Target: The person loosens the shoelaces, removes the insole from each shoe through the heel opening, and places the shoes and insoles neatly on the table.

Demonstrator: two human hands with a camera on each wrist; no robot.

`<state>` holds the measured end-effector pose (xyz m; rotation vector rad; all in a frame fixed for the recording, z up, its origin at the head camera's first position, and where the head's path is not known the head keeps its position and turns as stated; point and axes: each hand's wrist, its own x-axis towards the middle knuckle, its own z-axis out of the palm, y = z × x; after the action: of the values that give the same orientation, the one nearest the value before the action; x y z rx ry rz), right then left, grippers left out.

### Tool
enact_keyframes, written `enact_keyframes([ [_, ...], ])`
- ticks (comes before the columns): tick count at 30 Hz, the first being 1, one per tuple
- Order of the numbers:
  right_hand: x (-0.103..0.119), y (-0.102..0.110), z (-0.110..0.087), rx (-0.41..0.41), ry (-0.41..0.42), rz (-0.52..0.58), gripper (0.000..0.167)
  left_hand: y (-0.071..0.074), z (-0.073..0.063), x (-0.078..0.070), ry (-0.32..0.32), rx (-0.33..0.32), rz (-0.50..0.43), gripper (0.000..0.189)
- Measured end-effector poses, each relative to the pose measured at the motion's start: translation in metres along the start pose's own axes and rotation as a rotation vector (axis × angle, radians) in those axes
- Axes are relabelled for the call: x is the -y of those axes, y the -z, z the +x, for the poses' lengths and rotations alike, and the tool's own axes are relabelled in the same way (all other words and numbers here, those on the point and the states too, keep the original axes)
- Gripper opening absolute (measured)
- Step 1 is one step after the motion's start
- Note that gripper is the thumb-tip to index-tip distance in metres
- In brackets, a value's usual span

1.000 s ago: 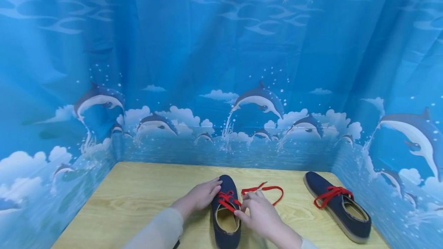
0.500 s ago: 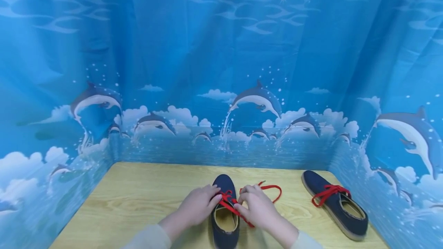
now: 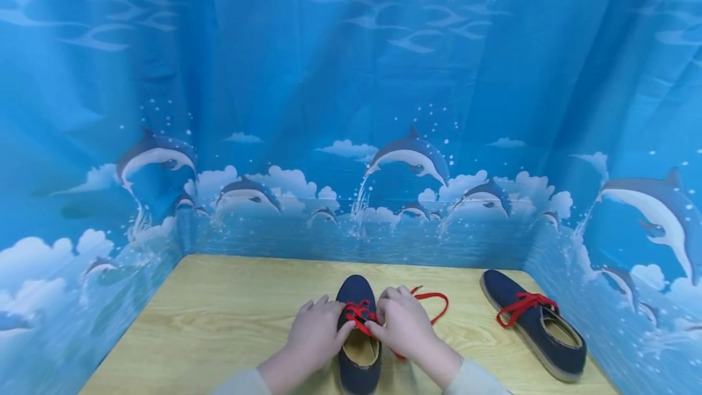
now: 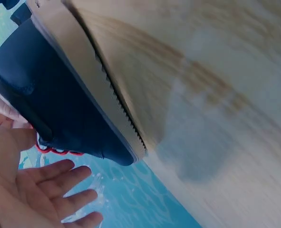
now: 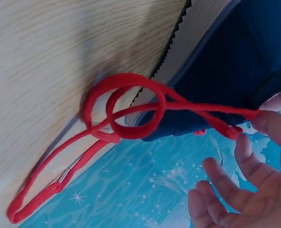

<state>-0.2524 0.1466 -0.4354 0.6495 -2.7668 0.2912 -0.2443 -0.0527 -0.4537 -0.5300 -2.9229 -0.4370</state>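
Observation:
A navy shoe (image 3: 356, 288) with a tan lining points away from me at mid-table, its red shoelace (image 3: 358, 308) threaded through the eyelets. My left hand (image 3: 315, 335) lies along the shoe's left side. Its thumb reaches the laces at the opening, while the other fingers (image 4: 66, 185) are spread and hold nothing. From the other side, my right hand (image 3: 408, 325) pinches lace between thumb and index finger, right by the eyelets. Beyond those fingertips the free lace (image 5: 130, 78) hangs in loops beside the sole and trails onto the table.
To the right lies a second navy shoe (image 3: 567, 352), its red lace (image 3: 528, 305) tied in a bow. Both stand on a wood-grain table (image 3: 236, 297). A blue dolphin-print curtain (image 3: 307, 108) encloses the table's back and sides.
My left hand has moved from the toe back toward the opening, its thumb now at the laces. My right hand has shifted slightly, staying at the lace on the shoe's right side.

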Motion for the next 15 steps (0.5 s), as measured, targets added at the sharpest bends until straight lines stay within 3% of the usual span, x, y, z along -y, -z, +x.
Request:
enact_keyframes([
  [7, 0.008, -0.004, 0.004, -0.048, 0.044, -0.072, 0.042, -0.005, -0.002, -0.004, -0.02, -0.166, 0.098, 0.032],
  [15, 0.014, -0.005, 0.008, -0.045, 0.035, -0.168, 0.033, -0.006, 0.0, -0.009, -0.057, -0.228, 0.141, 0.025],
])
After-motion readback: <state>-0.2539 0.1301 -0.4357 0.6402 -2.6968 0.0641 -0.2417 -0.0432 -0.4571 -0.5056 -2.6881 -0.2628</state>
